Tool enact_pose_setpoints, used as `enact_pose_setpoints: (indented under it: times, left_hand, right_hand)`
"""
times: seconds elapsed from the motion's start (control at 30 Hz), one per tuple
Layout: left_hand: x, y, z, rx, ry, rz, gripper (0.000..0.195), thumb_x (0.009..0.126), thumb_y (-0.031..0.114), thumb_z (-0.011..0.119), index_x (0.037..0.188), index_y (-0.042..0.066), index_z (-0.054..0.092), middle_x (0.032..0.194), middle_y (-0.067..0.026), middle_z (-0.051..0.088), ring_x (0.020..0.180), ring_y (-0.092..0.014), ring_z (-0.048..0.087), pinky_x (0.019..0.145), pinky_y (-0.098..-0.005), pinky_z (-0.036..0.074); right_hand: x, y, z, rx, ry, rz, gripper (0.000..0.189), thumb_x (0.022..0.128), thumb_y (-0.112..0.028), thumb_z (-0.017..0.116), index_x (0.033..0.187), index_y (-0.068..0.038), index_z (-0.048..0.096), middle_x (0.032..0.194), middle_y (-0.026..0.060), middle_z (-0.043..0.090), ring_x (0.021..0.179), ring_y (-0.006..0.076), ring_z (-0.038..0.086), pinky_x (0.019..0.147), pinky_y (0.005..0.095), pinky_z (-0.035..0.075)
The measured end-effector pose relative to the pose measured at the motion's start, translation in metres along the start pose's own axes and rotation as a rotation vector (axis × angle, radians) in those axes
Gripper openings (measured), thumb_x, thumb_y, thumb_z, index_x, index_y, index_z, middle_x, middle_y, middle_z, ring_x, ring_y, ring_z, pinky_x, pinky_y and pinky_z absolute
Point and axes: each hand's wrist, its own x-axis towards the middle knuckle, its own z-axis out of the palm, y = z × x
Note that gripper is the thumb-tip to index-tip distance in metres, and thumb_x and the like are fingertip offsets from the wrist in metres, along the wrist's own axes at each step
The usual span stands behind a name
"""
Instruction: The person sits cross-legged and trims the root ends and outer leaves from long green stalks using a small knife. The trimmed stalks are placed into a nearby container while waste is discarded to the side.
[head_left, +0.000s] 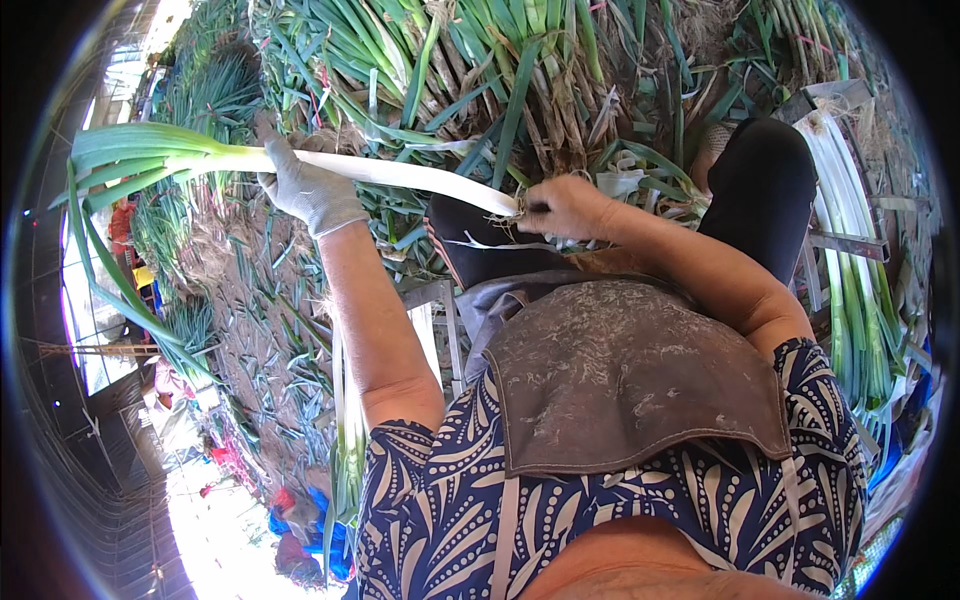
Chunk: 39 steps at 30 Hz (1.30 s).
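My left hand (311, 184), in a pale knit glove, is closed around a long leek (405, 174) where its white shaft meets the green leaves. The leek lies nearly crosswise in front of me, its leaves fanning out and drooping at the left. Bare and slightly blurred, my right hand (566, 208) is at the root end, fingers curled against the roots; whether they grip them is hard to tell. A thin white strip (502, 246) of peel lies over my dark trouser leg below the root end. A brown apron (637, 375) covers my front.
Unpeeled leeks (555, 97) are heaped just ahead. More bundles (202, 97) stand at the far left. Peeled leeks (847, 225) rest on a metal rack (851, 244) to my right, others (349, 420) at my left side. Leaf scraps (262, 337) litter the soil.
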Motion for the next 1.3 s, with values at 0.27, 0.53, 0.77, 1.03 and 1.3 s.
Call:
enact_pose_setpoints:
  times: [0.27,0.53,0.77,1.03,1.3]
  left_hand:
    - [-0.022,-0.017,0.016,0.015,-0.114,-0.109,0.017,0.084,0.011,0.067,0.092,0.011,0.053,0.068,-0.0009,0.056,0.047,-0.013,0.051,0.042,-0.0275,0.044]
    - [-0.085,-0.05,0.065,0.075,-0.462,-0.393,0.019,0.087,0.006,0.066,0.104,0.007,0.055,0.073,-0.0021,0.059,0.052,-0.011,0.054,0.045,-0.0244,0.044]
    - [-0.165,-0.054,0.145,0.31,-1.031,-0.589,0.026,0.084,0.005,0.064,0.108,0.005,0.054,0.079,-0.0026,0.06,0.056,-0.009,0.056,0.051,-0.0225,0.047]
    - [-0.165,-0.123,0.152,1.214,-1.49,0.153,0.037,0.084,0.033,0.067,0.112,0.01,0.059,0.097,-0.0121,0.069,0.089,-0.027,0.068,0.08,-0.0362,0.053]
    - [-0.131,-0.225,0.083,0.832,-0.998,-0.749,0.03,0.098,0.035,0.051,0.1,0.006,0.058,0.066,-0.0021,0.055,0.051,-0.015,0.054,0.047,-0.0299,0.044]
  right_hand:
    - [-0.001,-0.007,-0.024,0.438,0.383,0.019,0.043,0.079,-0.027,0.07,0.112,0.0,0.062,0.099,0.0177,0.066,0.091,0.0308,0.065,0.085,0.0372,0.049]
    - [0.008,-0.059,-0.134,-0.353,0.803,-0.639,0.046,0.073,-0.013,0.072,0.116,-0.011,0.059,0.106,0.0104,0.06,0.098,0.0301,0.061,0.086,0.0392,0.051]
    - [-0.048,-0.088,-0.225,-1.436,0.226,-0.298,0.045,0.077,-0.01,0.069,0.12,-0.021,0.06,0.129,0.0065,0.055,0.131,0.0225,0.043,0.117,0.0466,0.022]
    - [-0.238,-0.017,-0.347,-1.176,0.306,0.384,0.015,0.074,-0.021,0.063,0.086,-0.013,0.067,0.081,0.01,0.068,0.08,0.0324,0.066,0.069,0.0465,0.05]
    - [-0.455,0.092,-0.333,-1.001,0.612,0.898,0.03,0.075,-0.015,0.069,0.105,-0.017,0.067,0.088,0.0093,0.067,0.09,0.0302,0.064,0.083,0.0418,0.05]
